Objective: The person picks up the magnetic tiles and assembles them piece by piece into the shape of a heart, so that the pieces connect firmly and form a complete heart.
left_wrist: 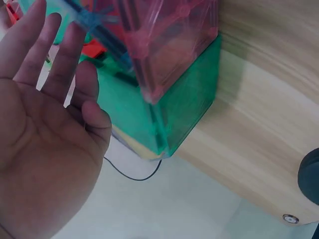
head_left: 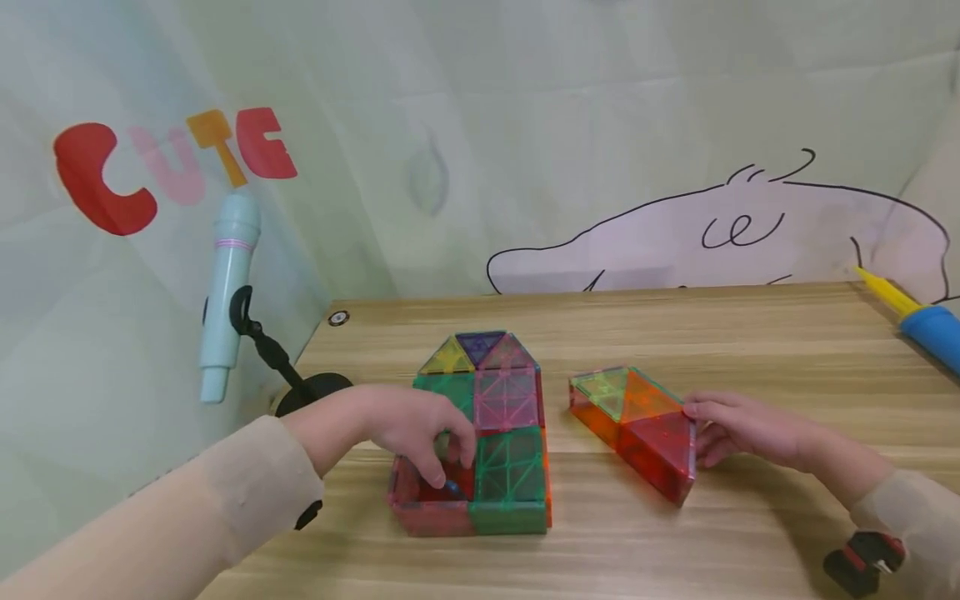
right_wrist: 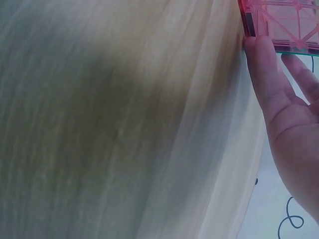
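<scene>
My left hand (head_left: 431, 433) reaches down into the uncovered front-left compartment of a box-like build of translucent magnetic tiles (head_left: 510, 467). Its thumb tip meets a blue-edged piece (head_left: 455, 489) inside the red-toned compartment. In the left wrist view the fingers pass close to a blue tile edge (left_wrist: 94, 21); whether they pinch it I cannot tell. To the right, my right hand (head_left: 746, 429) has its fingertips against the right end of a smaller tile build (head_left: 652, 417), coloured green, orange and red. The right wrist view shows fairly straight fingers (right_wrist: 264, 55) at the pink tile's edge (right_wrist: 294, 25).
A light-blue toy microphone (head_left: 228, 283) stands in a black holder (head_left: 311, 392) at the left. At the right edge lies a blue and yellow toy (head_left: 926, 329). Behind the wooden tabletop (head_left: 675, 325) hangs a printed cloth (head_left: 585, 125).
</scene>
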### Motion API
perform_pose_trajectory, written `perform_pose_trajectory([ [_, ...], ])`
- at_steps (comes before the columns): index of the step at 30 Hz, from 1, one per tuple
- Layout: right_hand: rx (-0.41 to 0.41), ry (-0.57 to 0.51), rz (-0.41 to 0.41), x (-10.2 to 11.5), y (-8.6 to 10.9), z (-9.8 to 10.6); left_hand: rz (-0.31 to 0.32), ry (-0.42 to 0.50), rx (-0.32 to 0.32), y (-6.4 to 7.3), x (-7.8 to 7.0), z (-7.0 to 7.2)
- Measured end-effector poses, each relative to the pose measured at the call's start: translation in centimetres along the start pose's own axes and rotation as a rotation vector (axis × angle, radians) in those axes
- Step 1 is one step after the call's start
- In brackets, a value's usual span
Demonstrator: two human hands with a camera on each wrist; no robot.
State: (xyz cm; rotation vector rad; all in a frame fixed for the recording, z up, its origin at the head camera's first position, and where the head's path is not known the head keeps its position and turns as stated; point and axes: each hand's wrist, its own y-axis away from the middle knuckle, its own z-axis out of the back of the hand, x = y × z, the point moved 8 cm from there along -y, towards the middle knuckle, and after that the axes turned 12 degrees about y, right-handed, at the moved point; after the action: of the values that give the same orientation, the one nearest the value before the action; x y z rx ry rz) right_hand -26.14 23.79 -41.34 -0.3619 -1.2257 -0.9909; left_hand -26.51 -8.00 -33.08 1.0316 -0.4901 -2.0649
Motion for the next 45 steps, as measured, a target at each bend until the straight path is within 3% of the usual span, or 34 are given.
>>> perform_pose_trajectory([
  [7, -0.005, 0.008, 0.003, 0.1, 0.1, 0.0, 0.009, -0.072, -0.017, -0.4, 0.8, -0.7],
  [11, -0.008, 0.019, 0.004, 0.0, 0.1, 0.0, -0.046, -0.124, -0.073, -0.4, 0.5, -0.4],
  [21, -0.022, 0.073, -0.010, 0.0, 0.0, 0.4, -0.210, -0.038, -0.191, 2.2, -1.8, 3.1],
  [26, -0.041, 0.132, -0.048, 0.1, -0.1, 0.9, -0.184, 0.011, -0.229, 2.5, -1.4, 4.2],
  [31, -0.034, 0.144, -0.057, 0.4, -0.1, 0.8, -0.156, 0.032, -0.230, 1.9, 0.0, 3.4],
  [34, -0.028, 0.143, -0.054, 0.5, -0.2, 0.8, -0.172, 0.033, -0.246, 1.6, 0.4, 3.0],
  [40, -0.025, 0.145, -0.054, 0.6, -0.2, 0.7, -0.181, -0.119, -0.313, 1.2, 0.2, 2.7],
  [45, -0.013, 0.129, -0.051, 0.7, -0.3, 0.5, -0.182, -0.227, -0.305, 0.9, -0.2, 2.2],
])
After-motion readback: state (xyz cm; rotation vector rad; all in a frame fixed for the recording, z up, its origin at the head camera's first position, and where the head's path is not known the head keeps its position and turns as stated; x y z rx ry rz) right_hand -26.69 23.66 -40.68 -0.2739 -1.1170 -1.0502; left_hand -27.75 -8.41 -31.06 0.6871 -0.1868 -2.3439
